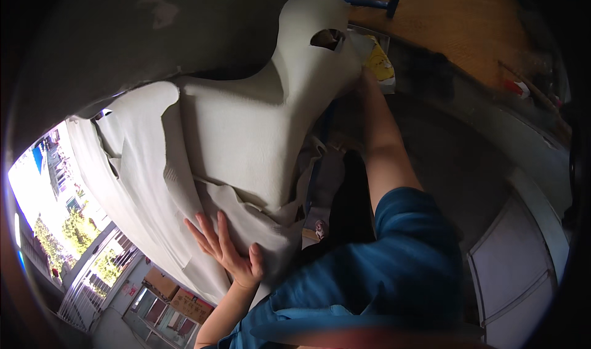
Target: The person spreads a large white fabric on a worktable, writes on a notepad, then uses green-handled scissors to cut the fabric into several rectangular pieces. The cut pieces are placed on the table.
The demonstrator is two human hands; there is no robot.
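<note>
A large off-white moulded skin of leather-like sheet stretches across the middle in front of me. It has folded flaps on its left, a raised lobe at the top with an oval cut-out, and torn-looking lower edges. My left hand rests on its lower part, fingers spread and palm down. At the lobe's right edge is my right hand, the arm stretched far forward. Its fingers are hidden in shadow against the sheet, so their grip does not show.
Beyond my right hand lies a yellow-printed packet or sheet. Blue metal legs stand at the top on a brownish floor. A white panel leans at lower right. Cardboard boxes and a bright railed opening are at lower left.
</note>
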